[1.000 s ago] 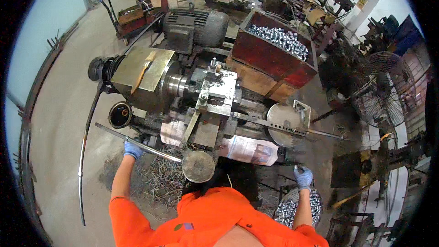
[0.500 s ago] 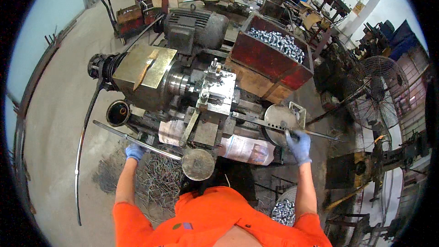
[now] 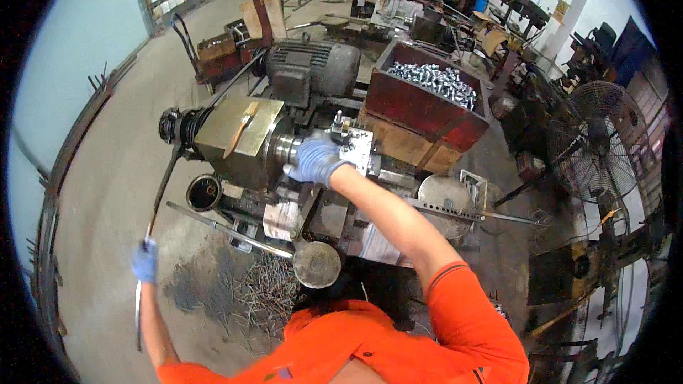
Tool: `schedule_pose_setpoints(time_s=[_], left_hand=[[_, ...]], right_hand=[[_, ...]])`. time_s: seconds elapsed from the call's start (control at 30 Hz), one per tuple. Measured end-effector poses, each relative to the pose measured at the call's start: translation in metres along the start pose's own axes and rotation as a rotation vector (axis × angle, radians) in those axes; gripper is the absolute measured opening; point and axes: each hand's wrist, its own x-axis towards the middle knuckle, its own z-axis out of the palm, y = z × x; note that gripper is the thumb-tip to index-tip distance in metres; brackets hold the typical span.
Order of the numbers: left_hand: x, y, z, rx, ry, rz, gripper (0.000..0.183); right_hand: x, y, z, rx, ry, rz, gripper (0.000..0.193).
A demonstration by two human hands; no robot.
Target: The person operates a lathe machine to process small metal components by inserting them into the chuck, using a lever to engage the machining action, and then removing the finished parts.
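My left hand (image 3: 144, 262), in a blue glove, is closed around a long metal lever (image 3: 162, 195) hanging from the left end of a lathe. Over the lathe's middle, my gloved right hand (image 3: 315, 161) reaches to the front of the shiny round spindle nose (image 3: 284, 149). Its fingers curl in there, and whatever they pinch is hidden beneath the glove. Just right of this hand is the metal tool block (image 3: 359, 149). A perforated flat bar (image 3: 445, 209) extends to the right of the machine. A brass-coloured plate with a wooden-handled tool (image 3: 240, 134) covers the headstock (image 3: 245, 160).
Behind the lathe sit a motor (image 3: 313, 67) and a red bin (image 3: 427, 110) of small shiny metal parts. A round disc (image 3: 317, 264) and a slanting bar (image 3: 228, 227) stand in front. Metal scraps (image 3: 263, 281) litter the floor. A large fan (image 3: 597, 142) stands at right.
My left hand has moved left from beside the slanting bar onto the hanging lever. My right hand has left the perforated bar and come across to the spindle nose.
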Motion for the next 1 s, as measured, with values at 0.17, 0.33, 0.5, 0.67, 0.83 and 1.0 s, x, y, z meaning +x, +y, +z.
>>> schedule_pose_setpoints(time_s=[0.17,0.33,0.5,0.67,0.83,1.0], left_hand=[[-0.080,0.097,-0.017,0.047,0.010,-0.078,0.043],[-0.089,0.096,-0.013,0.050,-0.001,-0.070,0.037],[-0.086,0.090,-0.003,0.004,0.079,-0.008,0.046],[-0.072,0.103,-0.012,0.073,0.213,0.308,0.054],[-0.051,0.239,-0.077,-0.459,0.130,0.364,0.054],[-0.011,0.320,-0.058,-0.306,0.300,0.638,0.057]], right_hand=[[0.003,0.008,0.005,0.129,-0.049,0.026,0.052],[0.003,0.002,0.003,0.115,-0.005,0.048,0.051],[-0.009,0.012,-0.011,0.052,0.071,0.091,0.056],[-0.060,0.083,-0.074,0.139,0.487,0.117,0.054],[-0.099,0.131,-0.090,-0.143,0.866,0.341,0.045],[-0.153,0.102,-0.046,0.099,0.775,0.148,0.037]])
